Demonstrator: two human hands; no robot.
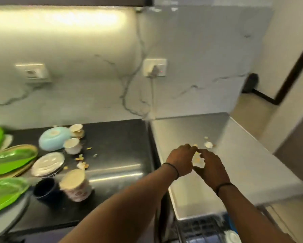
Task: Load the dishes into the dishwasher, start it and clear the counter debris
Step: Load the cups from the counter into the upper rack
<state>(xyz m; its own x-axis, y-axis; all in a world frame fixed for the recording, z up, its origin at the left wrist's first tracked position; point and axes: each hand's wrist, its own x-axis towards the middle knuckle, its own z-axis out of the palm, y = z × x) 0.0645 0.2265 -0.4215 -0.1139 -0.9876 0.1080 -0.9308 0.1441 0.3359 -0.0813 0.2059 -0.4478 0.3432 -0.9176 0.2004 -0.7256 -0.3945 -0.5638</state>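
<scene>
Right now, pale debris scraps (198,159) are lying on the steel bench (243,155), cupped between both hands. The left hand (181,161) and the right hand (211,166) are meeting at the fingertips, fingers loosely curved around the little heap; whether either is actually pinching a scrap cannot be told through the blur. Each wrist is wearing one dark band.

Just beyond the fingertips, two more pale crumbs (208,144) are sitting on the same steel surface, one larger and one smaller.

Below the steel bench's near edge, the dishwasher rack (202,225) is showing, with one white dish (233,237) in it.

To the left, the black bench (115,137) is carrying the unloaded dishes: one light blue bowl (54,138) turned upside down, two small white cups (72,145) near it, the farther cup resting on other pieces, one round silver plate (48,163), one dark mug (45,189), and one tilted stack of pale cups (76,185). Three green trays (10,160) are overlapping at the far left edge. Several yellowish food scraps (81,161) are scattered between the silver plate and the white cups.

On the marble wall behind, two white sockets are showing; the right socket (155,67) is holding one grey plug with its cord hanging down.
</scene>
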